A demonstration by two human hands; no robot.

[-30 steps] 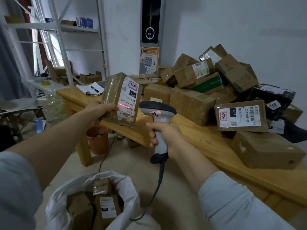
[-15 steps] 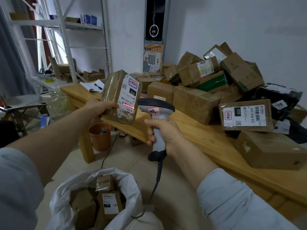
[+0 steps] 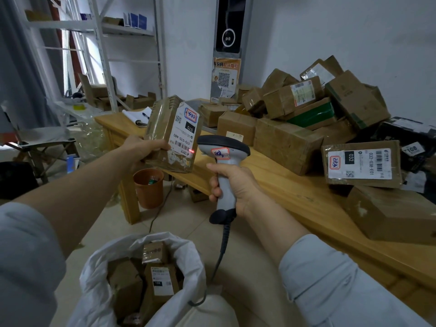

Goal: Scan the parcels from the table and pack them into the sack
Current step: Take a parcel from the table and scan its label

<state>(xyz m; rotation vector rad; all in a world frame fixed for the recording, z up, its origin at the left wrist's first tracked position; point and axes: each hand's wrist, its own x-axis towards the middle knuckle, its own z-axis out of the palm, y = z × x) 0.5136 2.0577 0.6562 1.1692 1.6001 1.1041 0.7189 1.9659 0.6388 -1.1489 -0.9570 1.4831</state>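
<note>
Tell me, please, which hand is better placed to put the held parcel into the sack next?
The left. The left hand grips the parcel, and the sack opens just below that arm. The right hand is busy holding the scanner.

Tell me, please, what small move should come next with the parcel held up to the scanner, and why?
Probably nudge the scanner slightly left: its red light sits at the edge of the label, just off the barcode on the parcel that the left hand holds. The right hand grips the scanner's handle.
</note>
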